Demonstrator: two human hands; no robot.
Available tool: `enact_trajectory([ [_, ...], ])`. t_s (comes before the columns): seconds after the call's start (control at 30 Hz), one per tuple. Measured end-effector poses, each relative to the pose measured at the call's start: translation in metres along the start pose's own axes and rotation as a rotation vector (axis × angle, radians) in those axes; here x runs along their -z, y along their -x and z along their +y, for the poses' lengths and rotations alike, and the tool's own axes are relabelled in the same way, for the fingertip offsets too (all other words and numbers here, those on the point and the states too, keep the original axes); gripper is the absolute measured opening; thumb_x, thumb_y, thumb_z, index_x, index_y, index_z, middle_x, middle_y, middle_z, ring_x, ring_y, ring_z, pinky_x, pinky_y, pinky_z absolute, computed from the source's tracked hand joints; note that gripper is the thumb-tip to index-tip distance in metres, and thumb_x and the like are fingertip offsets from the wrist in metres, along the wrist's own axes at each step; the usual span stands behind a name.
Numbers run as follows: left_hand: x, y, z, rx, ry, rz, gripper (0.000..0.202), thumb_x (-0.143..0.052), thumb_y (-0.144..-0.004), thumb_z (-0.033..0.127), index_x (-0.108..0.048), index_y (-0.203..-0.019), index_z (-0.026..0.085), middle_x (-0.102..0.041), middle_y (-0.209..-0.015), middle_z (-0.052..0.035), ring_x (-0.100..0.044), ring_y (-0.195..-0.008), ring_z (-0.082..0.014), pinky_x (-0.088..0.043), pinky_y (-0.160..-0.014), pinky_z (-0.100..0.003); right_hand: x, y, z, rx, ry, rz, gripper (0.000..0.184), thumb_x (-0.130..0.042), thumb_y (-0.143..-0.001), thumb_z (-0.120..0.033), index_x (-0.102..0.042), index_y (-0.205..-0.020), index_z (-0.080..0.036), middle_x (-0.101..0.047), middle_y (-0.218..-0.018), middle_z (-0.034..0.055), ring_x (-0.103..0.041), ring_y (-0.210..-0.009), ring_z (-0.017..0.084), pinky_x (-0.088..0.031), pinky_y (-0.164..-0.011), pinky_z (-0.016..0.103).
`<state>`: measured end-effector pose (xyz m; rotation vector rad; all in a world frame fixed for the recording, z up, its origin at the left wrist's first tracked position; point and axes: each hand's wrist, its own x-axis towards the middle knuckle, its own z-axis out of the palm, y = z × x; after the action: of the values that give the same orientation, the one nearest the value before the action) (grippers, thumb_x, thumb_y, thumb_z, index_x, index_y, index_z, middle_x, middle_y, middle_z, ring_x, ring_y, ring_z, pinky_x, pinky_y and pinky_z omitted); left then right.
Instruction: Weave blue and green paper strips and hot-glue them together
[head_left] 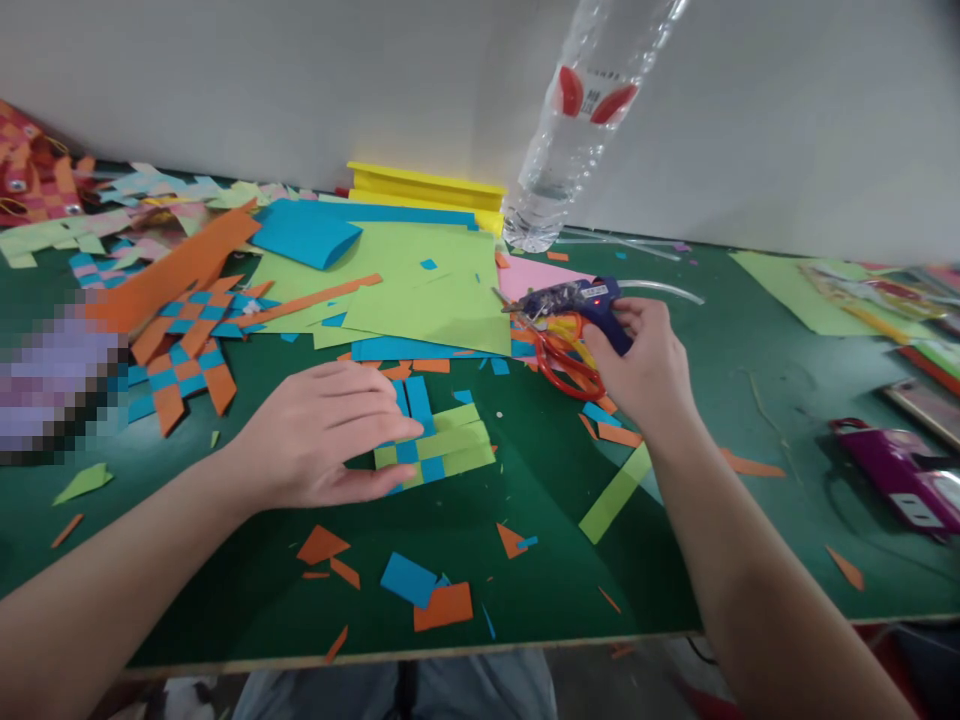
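Note:
My right hand [645,355] is closed round the handle of a dark blue hot glue gun [574,297]. Its nozzle points left, and a clear glue stick [667,290] sticks out of its back. Red-handled scissors [566,372] lie just under the gun. My left hand [330,440] rests on a small woven piece of green and blue paper strips [454,445], thumb and forefinger pressing on its left part. That part of the weave is hidden under the fingers. Two blue strip ends [420,405] stick up past the fingertips.
Green and blue paper sheets [435,290] lie at the back, before a yellow folded strip [427,185]. A plastic bottle [577,120] stands behind the gun. Woven orange-blue fish shapes [187,370] and a pixelated object [60,380] are left, a purple case [900,475] right. Scraps litter the green table.

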<state>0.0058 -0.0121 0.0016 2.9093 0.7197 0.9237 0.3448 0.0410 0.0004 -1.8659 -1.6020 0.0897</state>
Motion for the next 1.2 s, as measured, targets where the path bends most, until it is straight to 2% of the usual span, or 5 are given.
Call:
enact_trajectory([
  [0.17, 0.005, -0.002, -0.007, -0.053, -0.147, -0.186, 0.021, -0.06, -0.099, 0.037, -0.068, -0.101, 0.018, -0.074, -0.087, -0.0042, -0.065, -0.089, -0.0217, -0.047, -0.09, -0.038, -0.002, 0.001, 0.001, 0.003, -0.003, 0.006, 0.037, -0.064, -0.081, -0.043, -0.052, -0.112, -0.025, -0.073, -0.114, 0.013, -0.069, -0.107, 0.032, -0.052, -0.093, 0.053],
  [0.27, 0.003, -0.006, -0.009, -0.039, -0.121, -0.354, 0.035, -0.056, -0.1, 0.048, -0.069, -0.103, 0.017, -0.073, -0.09, -0.006, -0.065, -0.089, -0.0241, -0.043, -0.091, -0.042, -0.002, 0.001, 0.0, -0.006, 0.002, 0.004, 0.037, -0.063, -0.081, -0.044, -0.053, -0.112, -0.025, -0.073, -0.112, 0.0132, -0.069, -0.105, 0.032, -0.053, -0.092, 0.052],
  [0.37, -0.001, -0.006, -0.01, -0.015, -0.097, -0.418, 0.041, -0.061, -0.096, 0.053, -0.07, -0.112, 0.016, -0.073, -0.096, -0.0075, -0.064, -0.096, -0.0269, -0.039, -0.094, -0.043, -0.002, 0.001, -0.001, -0.013, 0.014, -0.002, 0.037, -0.063, -0.08, -0.044, -0.054, -0.11, -0.025, -0.073, -0.113, 0.0143, -0.069, -0.104, 0.033, -0.053, -0.091, 0.052],
  [0.67, -0.004, -0.001, -0.012, 0.111, 0.078, -0.459, 0.038, -0.057, -0.097, 0.055, -0.072, -0.114, 0.025, -0.072, -0.102, -0.0056, -0.063, -0.099, -0.0264, -0.038, -0.094, -0.04, -0.002, 0.002, -0.001, -0.003, 0.021, -0.014, 0.035, -0.063, -0.08, -0.042, -0.054, -0.109, -0.025, -0.073, -0.112, 0.0132, -0.07, -0.104, 0.032, -0.054, -0.087, 0.05],
  [1.2, 0.006, 0.001, -0.016, 0.183, 0.27, -0.439, 0.042, -0.078, -0.083, 0.051, -0.068, -0.116, 0.028, -0.071, -0.113, 0.0002, -0.062, -0.107, -0.0214, -0.035, -0.102, -0.036, -0.002, 0.001, -0.001, 0.007, 0.012, -0.016, 0.034, -0.063, -0.08, -0.043, -0.053, -0.109, -0.026, -0.073, -0.114, 0.0133, -0.069, -0.108, 0.033, -0.054, -0.089, 0.051],
])
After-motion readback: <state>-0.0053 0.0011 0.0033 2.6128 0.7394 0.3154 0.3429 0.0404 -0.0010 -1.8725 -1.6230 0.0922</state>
